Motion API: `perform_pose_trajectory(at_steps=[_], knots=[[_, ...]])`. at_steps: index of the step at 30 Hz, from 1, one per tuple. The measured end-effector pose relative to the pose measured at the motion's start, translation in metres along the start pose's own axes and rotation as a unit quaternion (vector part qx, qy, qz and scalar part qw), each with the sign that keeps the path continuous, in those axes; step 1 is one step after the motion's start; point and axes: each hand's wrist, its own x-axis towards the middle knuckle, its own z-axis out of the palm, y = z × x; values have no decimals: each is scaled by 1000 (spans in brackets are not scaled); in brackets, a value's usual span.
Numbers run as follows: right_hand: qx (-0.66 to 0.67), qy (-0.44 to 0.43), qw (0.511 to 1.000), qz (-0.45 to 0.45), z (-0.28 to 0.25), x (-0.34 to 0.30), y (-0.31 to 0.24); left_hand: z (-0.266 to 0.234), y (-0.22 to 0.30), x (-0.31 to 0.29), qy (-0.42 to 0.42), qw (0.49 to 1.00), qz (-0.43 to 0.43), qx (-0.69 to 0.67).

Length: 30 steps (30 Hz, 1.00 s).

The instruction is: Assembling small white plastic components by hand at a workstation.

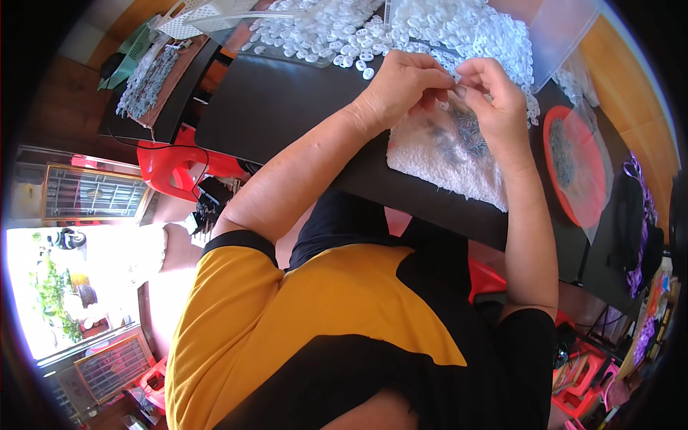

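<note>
My left hand (pixel 405 87) and my right hand (pixel 494 97) meet above the near edge of a heap of small white plastic pieces with holes (pixel 466 32). Both are closed, thumbs and fingertips pinched together almost touching. What they pinch is too small and too covered by the fingers to name. Beneath them, on the dark table (pixel 287 107), lies a white terry cloth (pixel 437 161). Small thin grey metal pieces (pixel 469 136) are scattered on it, partly hidden by my right hand.
A red round tray (pixel 577 183) with grey metal pieces and a clear plastic bag stands at the right. More white pieces (pixel 308 32) spread across the far left. A side table at left bears grey strands (pixel 150 82); a red stool (pixel 168 161) stands below.
</note>
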Motion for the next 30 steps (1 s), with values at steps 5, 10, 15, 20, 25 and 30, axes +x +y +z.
perform_pose_trajectory(at_steps=[5,10,15,20,25,30], knots=[[24,-34,999,0,-6,0,-2,-5,5,0,-46,998,-45,-13],[16,-21,1000,14,-3,-2,-8,-5,2,0,-35,997,-69,-28],[-40,-14,999,-25,-2,-2,-3,-3,-2,1,0,997,-46,-58],[-106,3,992,-66,-1,-1,-1,-2,-4,2,2,996,-46,-76],[-63,36,997,22,-6,-1,1,2,-22,8,33,994,54,88],[-38,51,998,29,-10,1,-6,0,-25,10,-39,867,236,437]])
